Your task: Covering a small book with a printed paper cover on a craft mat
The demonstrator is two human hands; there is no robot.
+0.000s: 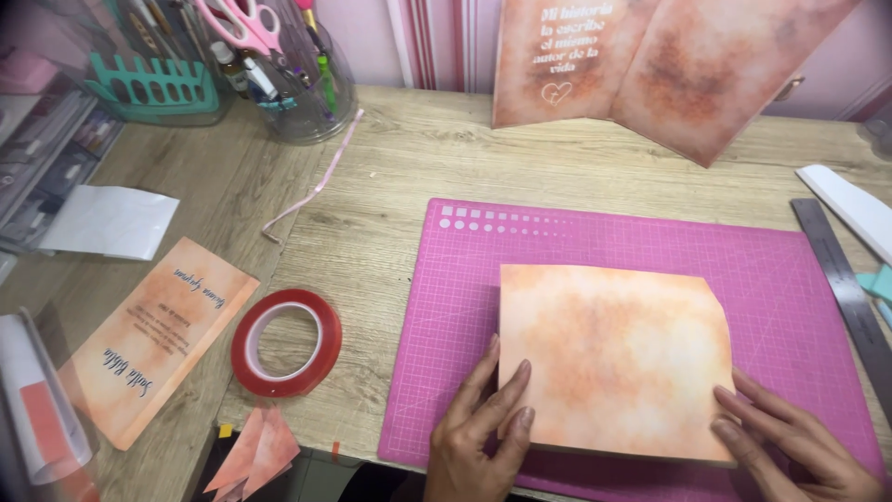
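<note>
Pink cutting mat (780, 279) under a mottled orange paper-wrapped block (613, 358); left hand (478, 432) and right hand (790, 442) flat on it, fingers spread

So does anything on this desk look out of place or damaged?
Slightly: the orange cover under both hands has its upper right corner cut off, and orange paper scraps hang over the desk's front edge.

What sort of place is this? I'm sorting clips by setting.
Likely a home craft desk: a pink cutting mat under both hands, a red tape roll, a metal ruler and a tub holding scissors.
</note>
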